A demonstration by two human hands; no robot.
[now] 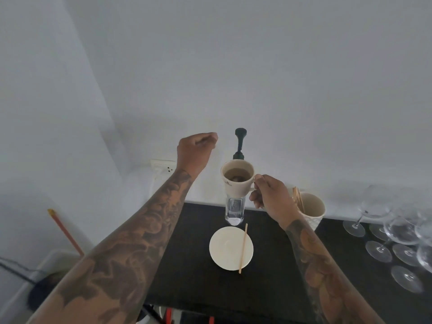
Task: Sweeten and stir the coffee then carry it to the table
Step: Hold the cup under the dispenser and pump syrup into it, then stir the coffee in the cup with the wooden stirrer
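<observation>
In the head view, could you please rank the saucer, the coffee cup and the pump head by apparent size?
1. Saucer, largest.
2. Coffee cup, held up nearer the camera, so its rank is tentative.
3. Pump head, smallest.

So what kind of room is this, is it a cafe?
Probably a coffee or drinks corner, maybe in a cafe or bar. A syrup pump bottle stands on the dark counter, there's a cup of wooden stirrers, and rows of wine glasses.

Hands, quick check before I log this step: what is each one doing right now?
Left hand: loosely closed, raised beside the pump bottle, holding nothing visible.
Right hand: closed on the coffee cup handle, cup lifted.
</observation>
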